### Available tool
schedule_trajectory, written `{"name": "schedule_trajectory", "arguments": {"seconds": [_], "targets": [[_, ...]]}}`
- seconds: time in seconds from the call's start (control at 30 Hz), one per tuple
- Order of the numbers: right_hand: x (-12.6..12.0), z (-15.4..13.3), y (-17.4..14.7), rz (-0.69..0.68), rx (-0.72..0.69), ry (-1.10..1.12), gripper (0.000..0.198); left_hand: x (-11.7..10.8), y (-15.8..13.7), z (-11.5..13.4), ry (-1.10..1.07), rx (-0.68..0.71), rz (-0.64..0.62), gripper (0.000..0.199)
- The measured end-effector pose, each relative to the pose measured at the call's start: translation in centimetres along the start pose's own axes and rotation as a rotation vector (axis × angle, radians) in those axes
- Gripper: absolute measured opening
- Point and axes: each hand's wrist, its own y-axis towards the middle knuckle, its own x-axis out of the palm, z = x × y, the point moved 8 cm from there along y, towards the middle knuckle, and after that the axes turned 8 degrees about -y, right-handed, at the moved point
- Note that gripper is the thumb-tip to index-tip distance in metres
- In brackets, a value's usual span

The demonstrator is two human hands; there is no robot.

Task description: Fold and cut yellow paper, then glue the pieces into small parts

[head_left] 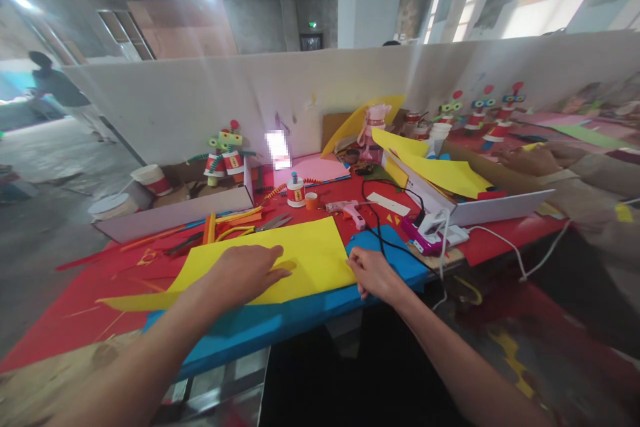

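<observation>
A large yellow paper sheet (310,247) lies on blue sheets (235,333) at the near edge of the table, its left end curling up. My left hand (250,272) is over the middle of the yellow sheet, palm down, fingers stretched out and thumb apart. At the sheet's right edge, my right hand (371,272) has its fingers curled together, pinching the edge. The fingertips' exact hold is partly hidden. Just beyond the sheet are scissors (275,223) with yellow handles and a pink glue gun (353,212).
A small paper-cup figure (295,192) stands beside an orange tape roll (311,201). Finished figures (231,153) stand in a left box (185,213). A right box (495,207) holds yellow paper. Cables run from a purple power strip (423,235). Another person's hand (533,160) is at right.
</observation>
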Motion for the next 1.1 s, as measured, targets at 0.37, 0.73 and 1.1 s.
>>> {"name": "schedule_trajectory", "arguments": {"seconds": [0.37, 0.73, 1.1], "targets": [[-3.3, -3.5, -2.3, 0.395, -0.214, -0.434, 0.010, 2.3, -1.5, -3.1, -0.265, 0.257, -0.199, 0.039], [4.4, -13.1, -4.3, 0.094, -0.693, -0.821, 0.020, 2.2, -2.5, -1.4, -0.219, 0.241, -0.112, 0.033], [5.7, -12.9, 0.6, -0.122, -0.547, -0.954, 0.033, 1.2, -6.4, -9.1, -0.376, -0.019, -0.141, 0.024]]}}
